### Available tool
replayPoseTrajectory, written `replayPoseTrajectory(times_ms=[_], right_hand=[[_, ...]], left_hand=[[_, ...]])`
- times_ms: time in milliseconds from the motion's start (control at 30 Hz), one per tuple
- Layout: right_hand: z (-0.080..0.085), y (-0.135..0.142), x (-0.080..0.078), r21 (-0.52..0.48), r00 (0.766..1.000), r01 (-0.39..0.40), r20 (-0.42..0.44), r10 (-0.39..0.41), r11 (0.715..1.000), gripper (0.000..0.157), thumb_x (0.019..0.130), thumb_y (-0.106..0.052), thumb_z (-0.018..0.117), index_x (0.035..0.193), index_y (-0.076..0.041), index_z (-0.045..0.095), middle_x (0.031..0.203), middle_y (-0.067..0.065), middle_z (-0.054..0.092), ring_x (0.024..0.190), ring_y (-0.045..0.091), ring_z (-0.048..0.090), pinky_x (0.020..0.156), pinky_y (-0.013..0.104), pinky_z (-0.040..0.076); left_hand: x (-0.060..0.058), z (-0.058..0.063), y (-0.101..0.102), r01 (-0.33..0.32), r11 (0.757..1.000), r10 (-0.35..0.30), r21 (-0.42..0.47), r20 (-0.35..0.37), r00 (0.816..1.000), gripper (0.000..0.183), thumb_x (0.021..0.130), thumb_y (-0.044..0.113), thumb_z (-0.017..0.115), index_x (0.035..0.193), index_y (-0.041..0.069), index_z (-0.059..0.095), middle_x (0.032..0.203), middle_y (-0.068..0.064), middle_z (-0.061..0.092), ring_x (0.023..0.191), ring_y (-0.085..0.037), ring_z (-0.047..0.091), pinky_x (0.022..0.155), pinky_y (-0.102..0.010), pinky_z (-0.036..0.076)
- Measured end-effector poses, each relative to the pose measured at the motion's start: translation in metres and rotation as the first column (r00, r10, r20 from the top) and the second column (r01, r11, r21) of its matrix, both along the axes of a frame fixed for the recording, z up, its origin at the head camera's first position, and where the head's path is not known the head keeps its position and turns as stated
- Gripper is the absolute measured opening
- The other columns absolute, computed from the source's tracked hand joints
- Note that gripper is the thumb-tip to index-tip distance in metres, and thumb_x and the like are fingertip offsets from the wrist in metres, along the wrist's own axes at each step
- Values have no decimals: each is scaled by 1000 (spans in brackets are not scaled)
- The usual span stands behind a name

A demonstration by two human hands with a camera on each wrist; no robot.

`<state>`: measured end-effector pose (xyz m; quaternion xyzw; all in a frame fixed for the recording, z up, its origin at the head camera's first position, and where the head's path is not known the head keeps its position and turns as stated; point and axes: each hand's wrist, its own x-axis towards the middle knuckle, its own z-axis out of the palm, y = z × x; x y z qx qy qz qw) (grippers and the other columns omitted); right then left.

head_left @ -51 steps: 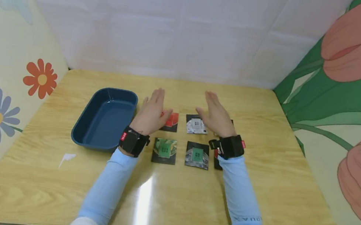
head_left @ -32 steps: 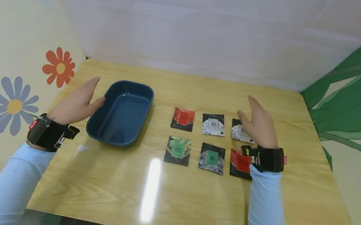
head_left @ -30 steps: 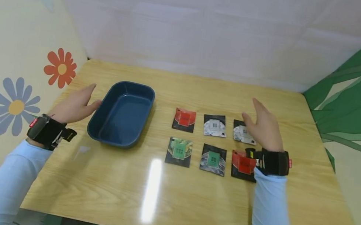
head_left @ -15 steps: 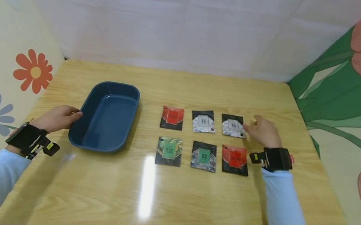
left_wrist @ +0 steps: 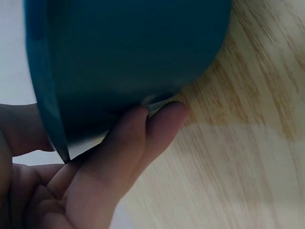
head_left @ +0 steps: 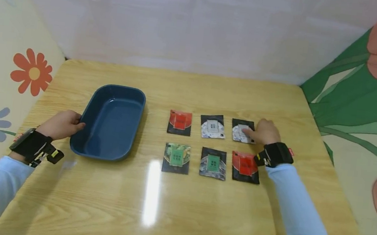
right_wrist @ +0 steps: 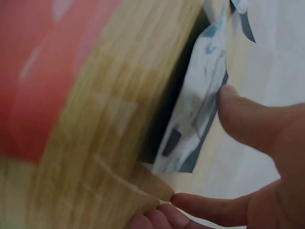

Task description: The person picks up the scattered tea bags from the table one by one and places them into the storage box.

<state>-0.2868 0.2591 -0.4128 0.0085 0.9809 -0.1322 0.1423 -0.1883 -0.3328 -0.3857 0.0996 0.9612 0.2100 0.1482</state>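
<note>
In the head view, my left hand point(head_left: 60, 124) grips the left rim of a deep blue rectangular dish point(head_left: 112, 124). The left wrist view has the thumb on one side of the dish wall point(left_wrist: 133, 52) and fingers against its outer face. My right hand point(head_left: 266, 133) is at the right edge of a black-and-white sachet point(head_left: 240, 134) in the back row. Seen from the right wrist, the thumb touches the far side of this sachet point(right_wrist: 198, 100), while the index fingertip rests by its near corner on the wood. The sachet lies on the table.
Left of that sachet lie another black-and-white one point(head_left: 212, 126) and a red one point(head_left: 179, 122). In front are a green-and-yellow sachet point(head_left: 176, 158), a grey one with a green label point(head_left: 213, 163) and a red one point(head_left: 245, 166). Painted panels flank the wooden table point(head_left: 198, 211).
My hands parted from above the sachets. The left went left and down and took hold of the dish rim; the right went right, then came down and inward to the back-right sachet.
</note>
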Motion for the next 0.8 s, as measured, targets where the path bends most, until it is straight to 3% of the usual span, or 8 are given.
replayPoseTrajectory(times_ms=[100,233,333,400,533,633,800], right_hand=[[-3,-1,0,8,1000,14,18,-14,1000,46,92,-39,66,78,2,51,78,14,44,63,24,45,53,32,35],[-3,-2,-1,-27,1000,-10,26,10,1000,42,92,-34,66,88,6,53,83,18,48,67,27,48,55,33,38],[-1,-3,-3,-63,999,-37,25,38,997,42,92,-31,65,93,9,51,84,18,47,69,28,48,58,35,39],[-1,-3,-4,-90,998,-46,37,49,995,48,93,-30,64,103,14,47,87,20,48,72,29,49,61,37,40],[0,-3,-4,-119,997,-36,64,44,992,69,94,-28,63,126,23,30,95,28,52,78,33,51,69,42,44],[0,-5,-3,-116,997,-14,75,23,993,73,94,-27,62,132,24,26,104,35,53,83,36,52,73,46,46],[-2,-9,-2,-148,997,32,68,-22,988,71,94,-24,63,133,23,27,119,44,49,97,45,53,84,55,47]], left_hand=[[0,-1,3,-8,1000,8,-8,7,1000,31,97,10,54,67,8,45,58,3,35,54,-13,42,55,-27,32],[-1,1,5,-19,1000,19,6,40,999,19,95,8,55,88,-10,58,65,-6,56,60,-15,54,56,-29,41],[-1,4,7,-30,999,27,30,75,997,32,94,8,55,111,-19,55,81,-18,69,68,-19,64,59,-31,49],[-1,6,8,-38,998,34,43,95,995,36,95,9,55,116,-20,53,86,-22,71,70,-19,67,61,-31,52],[-2,7,10,-63,996,55,64,112,992,40,98,14,53,119,-21,52,92,-28,70,69,-20,68,62,-33,55],[-3,7,9,-71,995,64,73,96,993,42,100,16,51,118,-22,53,97,-33,69,67,-20,69,63,-36,57],[-4,6,8,-53,997,51,54,52,997,26,98,11,52,98,-12,63,68,-11,63,58,-14,62,58,-30,51]])
